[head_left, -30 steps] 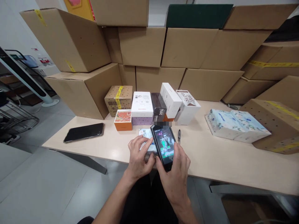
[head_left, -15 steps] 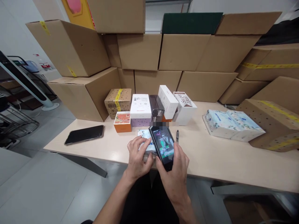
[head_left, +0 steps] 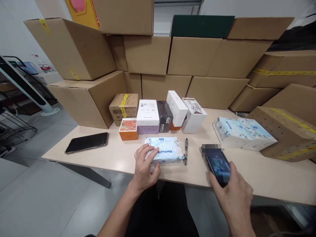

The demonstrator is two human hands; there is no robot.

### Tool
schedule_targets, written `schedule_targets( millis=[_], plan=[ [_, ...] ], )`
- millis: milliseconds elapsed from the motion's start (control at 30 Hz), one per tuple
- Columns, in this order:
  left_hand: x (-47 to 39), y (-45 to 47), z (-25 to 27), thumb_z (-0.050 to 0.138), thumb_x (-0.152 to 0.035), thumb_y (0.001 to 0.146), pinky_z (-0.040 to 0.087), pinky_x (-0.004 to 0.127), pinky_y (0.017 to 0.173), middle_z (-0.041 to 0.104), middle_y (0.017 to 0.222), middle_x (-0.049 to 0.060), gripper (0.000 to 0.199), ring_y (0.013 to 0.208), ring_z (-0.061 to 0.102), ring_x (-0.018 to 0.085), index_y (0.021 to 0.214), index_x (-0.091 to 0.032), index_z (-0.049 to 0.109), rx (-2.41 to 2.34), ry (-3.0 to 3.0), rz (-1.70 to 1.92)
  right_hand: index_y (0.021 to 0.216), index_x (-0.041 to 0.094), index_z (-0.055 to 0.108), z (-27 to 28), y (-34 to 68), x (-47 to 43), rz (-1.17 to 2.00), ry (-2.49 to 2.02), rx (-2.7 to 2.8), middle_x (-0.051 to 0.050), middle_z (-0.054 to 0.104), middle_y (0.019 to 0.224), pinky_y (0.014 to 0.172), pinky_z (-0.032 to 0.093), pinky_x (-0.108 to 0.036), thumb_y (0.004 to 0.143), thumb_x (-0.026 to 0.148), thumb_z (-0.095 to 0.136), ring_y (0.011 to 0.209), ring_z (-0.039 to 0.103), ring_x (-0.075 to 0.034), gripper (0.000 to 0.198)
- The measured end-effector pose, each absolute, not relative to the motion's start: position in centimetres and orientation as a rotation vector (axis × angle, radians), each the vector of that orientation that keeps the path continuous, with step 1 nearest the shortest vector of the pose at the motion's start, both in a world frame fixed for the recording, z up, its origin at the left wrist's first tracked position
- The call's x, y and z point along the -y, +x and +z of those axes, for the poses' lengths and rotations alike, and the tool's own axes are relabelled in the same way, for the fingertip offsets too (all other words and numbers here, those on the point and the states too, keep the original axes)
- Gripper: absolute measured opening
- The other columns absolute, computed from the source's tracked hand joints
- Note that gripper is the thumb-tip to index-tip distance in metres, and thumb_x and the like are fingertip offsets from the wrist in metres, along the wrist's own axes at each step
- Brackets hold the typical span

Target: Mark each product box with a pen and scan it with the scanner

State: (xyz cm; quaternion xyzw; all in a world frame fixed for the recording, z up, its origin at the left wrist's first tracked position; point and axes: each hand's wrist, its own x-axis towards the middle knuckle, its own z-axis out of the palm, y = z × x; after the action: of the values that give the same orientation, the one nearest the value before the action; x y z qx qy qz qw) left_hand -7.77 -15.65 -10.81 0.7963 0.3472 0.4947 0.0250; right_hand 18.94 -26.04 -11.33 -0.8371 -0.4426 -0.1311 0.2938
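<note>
My left hand (head_left: 146, 164) grips the left end of a pale blue pack of tissues (head_left: 170, 149), fingers on top and thumb at its front edge. The pack lies flat near the table's front edge. In my right hand (head_left: 230, 191) is a black smartphone (head_left: 218, 166), held by its sides with the lit screen facing up, over the table's front part. A grey-and-black pen (head_left: 186, 151) lies just right of the pack, between it and the phone.
Another phone (head_left: 87, 143) lies dark at the left. Small boxes, including an orange one (head_left: 128, 129) and a white one (head_left: 148, 112), stand behind the tissues. More tissue packs (head_left: 244, 133) are at the right. Cardboard boxes (head_left: 195, 56) wall off the back of the table (head_left: 118, 159).
My right hand has moved right with the phone, away from above the tissue pack, uncovering the pack and pen. My left hand has stayed on the pack.
</note>
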Motion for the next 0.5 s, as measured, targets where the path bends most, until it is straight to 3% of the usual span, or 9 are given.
schedule_targets(
  millis=[167, 300, 400, 500],
  plan=[
    [15.6, -8.0, -10.8, 0.057, -0.015, 0.082, 0.039, 0.059, 0.108, 0.046, 0.134, 0.013, 0.056, 0.134, 0.04, 0.034, 0.136, -0.025, 0.049, -1.074, 2.376, 1.599, 0.143, 0.004, 0.044, -11.9, 19.9, 25.5, -0.29, -2.336, 1.165, -0.029, 0.059, 0.12, 0.089, 0.045, -0.061, 0.085, 0.071, 0.036, 0.109, 0.056, -0.045, 0.089],
    [15.5, -8.1, -11.0, 0.056, -0.012, 0.083, 0.045, 0.053, 0.105, 0.043, 0.137, 0.014, 0.051, 0.132, 0.044, 0.031, 0.133, -0.023, 0.053, -1.1, 2.217, 1.595, 0.142, 0.004, 0.046, -12.1, 20.2, 25.4, -0.323, -2.357, 1.215, -0.03, 0.056, 0.123, 0.092, 0.042, -0.067, 0.084, 0.076, 0.034, 0.115, 0.052, -0.05, 0.093],
    [15.5, -8.1, -11.1, 0.056, -0.01, 0.082, 0.046, 0.051, 0.104, 0.045, 0.135, 0.014, 0.046, 0.131, 0.046, 0.029, 0.126, -0.022, 0.058, -1.098, 2.174, 1.594, 0.141, 0.01, 0.048, -10.4, 19.3, 25.0, -0.356, -2.225, 1.326, -0.029, 0.045, 0.139, 0.099, 0.035, -0.072, 0.083, 0.076, 0.042, 0.13, 0.038, -0.053, 0.088],
    [15.4, -8.1, -11.3, 0.055, -0.008, 0.08, 0.047, 0.05, 0.104, 0.047, 0.134, 0.013, 0.044, 0.129, 0.048, 0.028, 0.122, -0.022, 0.061, -1.086, 2.118, 1.619, 0.151, 0.027, 0.034, -7.7, 17.5, 23.4, 0.021, -1.977, 1.624, -0.017, 0.032, 0.155, 0.103, 0.041, -0.061, 0.086, 0.066, 0.052, 0.135, 0.04, -0.042, 0.078]
  ],
)
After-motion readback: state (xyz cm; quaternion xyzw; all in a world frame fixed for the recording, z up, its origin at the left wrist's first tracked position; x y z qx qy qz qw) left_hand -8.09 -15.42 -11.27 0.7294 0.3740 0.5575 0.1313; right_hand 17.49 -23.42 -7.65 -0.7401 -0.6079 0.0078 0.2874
